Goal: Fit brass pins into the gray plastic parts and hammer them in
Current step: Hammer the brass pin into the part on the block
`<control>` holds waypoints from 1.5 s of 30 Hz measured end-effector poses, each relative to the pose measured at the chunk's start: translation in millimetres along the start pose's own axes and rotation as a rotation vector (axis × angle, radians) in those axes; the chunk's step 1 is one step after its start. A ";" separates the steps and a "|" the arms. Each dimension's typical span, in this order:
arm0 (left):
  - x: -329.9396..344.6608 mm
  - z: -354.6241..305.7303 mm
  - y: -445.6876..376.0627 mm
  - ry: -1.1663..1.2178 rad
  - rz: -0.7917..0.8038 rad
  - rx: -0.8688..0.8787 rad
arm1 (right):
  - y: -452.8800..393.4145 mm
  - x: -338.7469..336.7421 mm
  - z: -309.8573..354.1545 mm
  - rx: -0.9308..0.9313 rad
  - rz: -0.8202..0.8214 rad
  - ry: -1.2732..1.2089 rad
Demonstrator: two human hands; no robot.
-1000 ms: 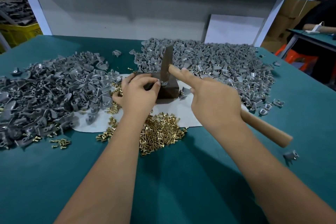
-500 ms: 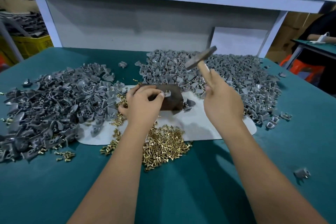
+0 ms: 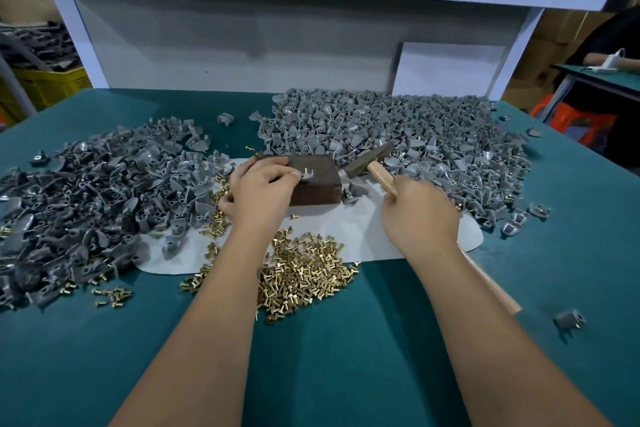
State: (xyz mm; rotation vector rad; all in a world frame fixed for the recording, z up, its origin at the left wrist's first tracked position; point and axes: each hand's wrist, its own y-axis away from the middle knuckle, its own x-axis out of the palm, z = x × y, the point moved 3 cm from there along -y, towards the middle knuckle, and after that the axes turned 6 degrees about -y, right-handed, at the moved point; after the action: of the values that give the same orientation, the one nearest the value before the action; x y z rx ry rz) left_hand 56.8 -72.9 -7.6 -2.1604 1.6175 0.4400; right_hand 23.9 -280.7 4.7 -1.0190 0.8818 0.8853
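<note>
Beyond my bench, left: yellow crate [image 3: 52, 87] of dark parts.
Right: orange stool [image 3: 575, 121], another green table [image 3: 609, 78].

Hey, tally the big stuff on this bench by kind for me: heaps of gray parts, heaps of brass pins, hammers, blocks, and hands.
Gray part heaps: 2, left heap and right heap
Main brass pin heap: 1, with loose pins scattered nearby
Hammer: 1
Block: 1
Hands: 2, left hand and right hand
Total: 7
</note>
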 end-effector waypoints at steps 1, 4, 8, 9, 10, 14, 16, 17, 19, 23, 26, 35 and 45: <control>-0.4 -0.3 0.7 0.003 0.003 0.004 | 0.1 -1.4 0.5 -0.031 -0.041 0.015; -1.2 -1.0 2.1 0.011 0.016 0.010 | 1.7 -5.9 13.1 -0.141 -0.150 -0.177; -2.7 -2.0 3.2 0.070 0.017 0.012 | 4.1 -1.7 55.6 -0.281 0.037 -0.513; -3.0 -2.0 3.4 0.081 0.014 0.015 | 2.7 -0.4 64.4 -0.331 0.060 -0.498; -3.3 -2.6 3.8 0.082 0.008 0.018 | 0.3 0.1 71.2 -0.373 0.075 -0.467; -2.4 -2.6 0.0 0.113 -0.025 0.006 | -15.0 1.2 84.2 -0.409 0.194 -0.415; -1.0 -3.2 -1.4 0.110 -0.040 0.001 | -22.6 -0.4 88.0 -0.394 0.280 -0.438; -0.4 -3.2 -1.7 0.097 -0.050 -0.005 | -28.8 -2.2 88.6 -0.383 0.319 -0.458; 0.3 -2.6 -1.8 0.085 -0.067 -0.027 | -45.0 -7.4 85.4 -0.326 0.306 -0.530; 2.0 -2.1 -2.8 0.098 -0.073 -0.055 | -81.7 -13.4 55.5 0.026 -0.068 -0.438; 2.7 -4.4 -2.0 0.128 -0.063 -0.038 | -70.5 2.0 52.8 0.052 -0.137 -0.362; -10.1 -6.0 4.8 0.216 -0.024 0.003 | 17.9 13.2 89.5 -0.420 -0.179 -0.619; -45.0 16.4 7.3 -0.657 -0.215 -0.058 | 48.3 30.8 109.4 -0.480 0.245 -0.259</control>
State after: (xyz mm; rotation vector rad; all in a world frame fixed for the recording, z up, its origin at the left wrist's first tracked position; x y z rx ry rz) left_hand 37.1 -29.1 -1.3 -1.9069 1.0093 1.0062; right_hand 11.8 -158.6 -8.8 -1.1834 0.5903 1.4496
